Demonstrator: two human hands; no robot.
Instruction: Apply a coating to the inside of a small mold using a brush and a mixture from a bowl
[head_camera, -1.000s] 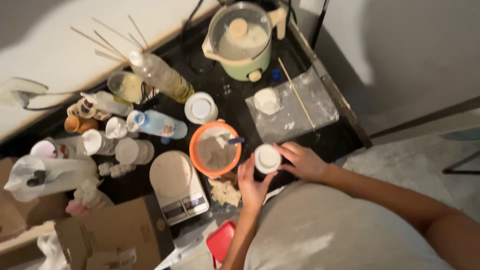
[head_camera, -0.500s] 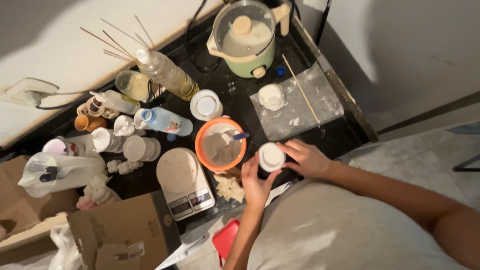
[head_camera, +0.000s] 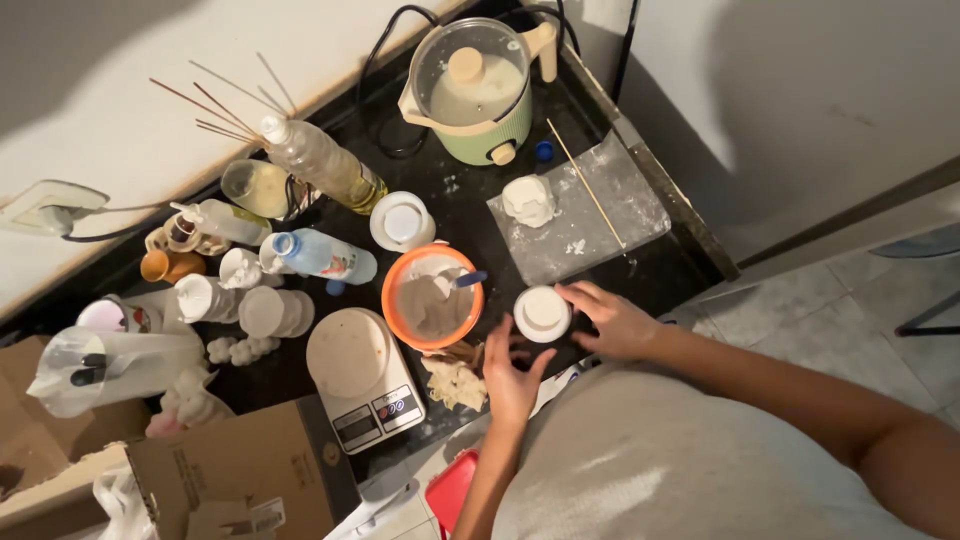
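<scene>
Your left hand (head_camera: 512, 372) and right hand (head_camera: 612, 318) both stay closed around the small white round container (head_camera: 541, 312), left fingers cupping it from 7 o'clock, right fingers wrapping it from 3 o'clock. Compared with a second ago, the grip and the container's place on the black counter (head_camera: 660, 262) are practically unchanged; only the view has shifted. I judge that the work on this container is continuing, not finished.

The container stands upright, its long axis vertical, its pale circular top facing the camera; whether that top is a lid or contents, I cannot tell. It sits just beside the orange bowl (head_camera: 432, 297), at the bowl's 3 o'clock. The digital scale (head_camera: 364, 376) lies at the bowl's 8 o'clock, and the green electric pot (head_camera: 478, 88) stands well apart at 12 o'clock.
</scene>
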